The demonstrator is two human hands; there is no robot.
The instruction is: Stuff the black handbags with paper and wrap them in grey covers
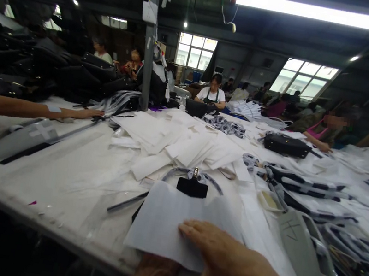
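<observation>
Black bags (76, 69) lie heaped left of a co-worker (212, 95) in an apron.

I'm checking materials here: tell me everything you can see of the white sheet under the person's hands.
The white sheet is thin, matt, paper-like, roughly rectangular, lying flat on the work table near its front edge. The right hand rests open on its lower right part, the left hand sits at its lower edge, and a black tab with a metal fitting meets its top edge.

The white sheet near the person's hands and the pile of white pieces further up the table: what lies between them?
In the head view, a black tab with a small metal fitting and a looped grey strap lie between the white sheet and the pile of white pieces.
</observation>
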